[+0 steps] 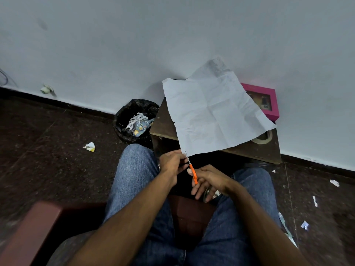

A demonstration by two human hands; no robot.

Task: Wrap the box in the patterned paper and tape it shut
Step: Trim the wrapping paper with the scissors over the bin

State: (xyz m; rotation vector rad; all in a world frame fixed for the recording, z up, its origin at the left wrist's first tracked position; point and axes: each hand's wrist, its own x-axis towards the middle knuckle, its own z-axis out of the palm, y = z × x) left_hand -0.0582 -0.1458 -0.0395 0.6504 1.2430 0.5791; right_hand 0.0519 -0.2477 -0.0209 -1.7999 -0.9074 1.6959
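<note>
A creased sheet of wrapping paper (213,112) lies white side up across a small dark wooden table (257,150). My left hand (172,162) pinches its near corner. My right hand (208,179) holds orange-handled scissors (192,170), blade tips at that same corner of the paper. A pink box (269,100) with a window lid sits at the back right of the table, partly hidden by the sheet. A roll of tape (266,138) peeks out from under the paper's right edge.
A black-lined waste bin (134,120) with paper scraps stands left of the table by the wall. Paper offcuts (89,146) litter the dark floor on both sides. I sit on a brown seat (38,227), knees toward the table.
</note>
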